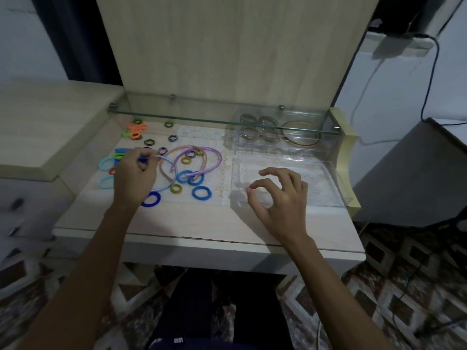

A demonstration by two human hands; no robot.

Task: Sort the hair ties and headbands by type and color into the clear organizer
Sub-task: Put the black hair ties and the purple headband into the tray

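Observation:
Many coloured hair ties lie on the left half of the desk: orange ones [136,128] at the back, blue ones [201,193] at the front, olive ones [176,188] between. A purple headband [217,160] and a pink headband [177,150] overlap in the middle, with a light blue headband [171,183] beside them. My left hand [134,178] is pinched on a dark blue hair tie [143,160] above the pile. My right hand [280,198] hovers open over the front compartment of the clear organizer [338,188]. Its back compartments hold brown hair ties [260,130] and a thin brown headband [300,133].
A glass shelf [177,116] juts out over the back of the desk, above the organizer's rear. A raised cabinet top [50,122] borders the left side. The desk's front edge [202,238] is near my arms. A dark box [417,173] and cables stand to the right.

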